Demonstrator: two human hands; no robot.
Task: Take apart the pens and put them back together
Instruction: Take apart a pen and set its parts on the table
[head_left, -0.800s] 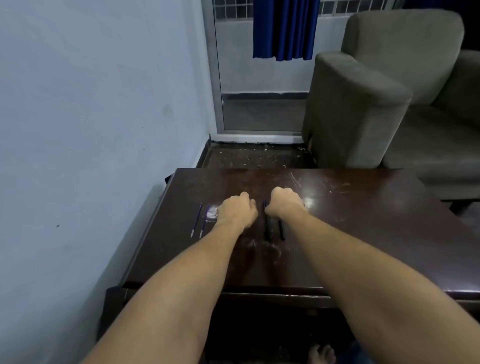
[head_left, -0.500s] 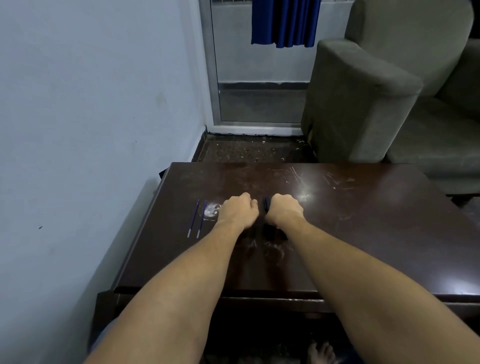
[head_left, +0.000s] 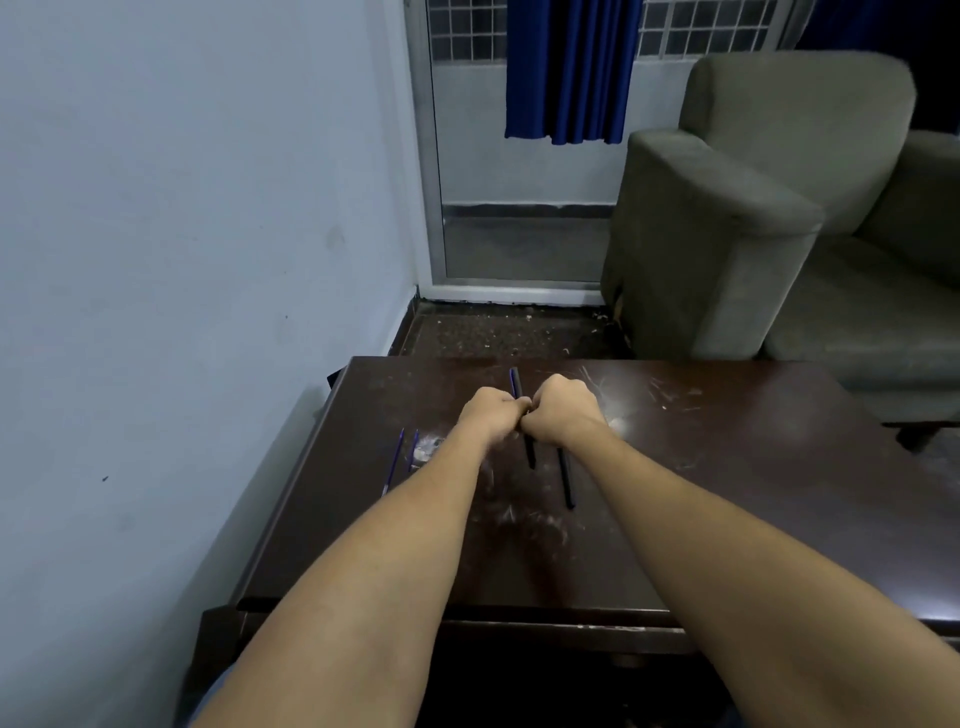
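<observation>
Closest to me are my two bare forearms, reaching out over the near edge of a dark brown table (head_left: 727, 493) that's pretty scratched up. A second dark pen (head_left: 566, 478) lies flat on the wood just inside my right forearm, pointing away from me. Over on the left, next to my left forearm, there are thin blue refills (head_left: 395, 460) lying side by side, with a whitish smudge (head_left: 428, 446) on the tabletop just past them.

Further out, my hands meet in the middle of the table. Left hand (head_left: 491, 413) and right hand (head_left: 566, 410) are both balled into fists, knuckles touching. The dark pen (head_left: 515, 382) runs straight between them: one end pokes out past my knuckles, the other comes out below the fists toward me. My fingers are curled under and look clamped on it from both sides, but the fingertips are hidden under the backs of my hands. The left hand is a bit blurry too.

Past the table's far edge there's speckled dark floor (head_left: 509, 332), then a grey-green sofa (head_left: 727, 234) on the right. A glass door (head_left: 519, 182) with a blue curtain (head_left: 566, 73) hanging over it is at the back, and there's a pale wall (head_left: 182, 234) all down the left.
</observation>
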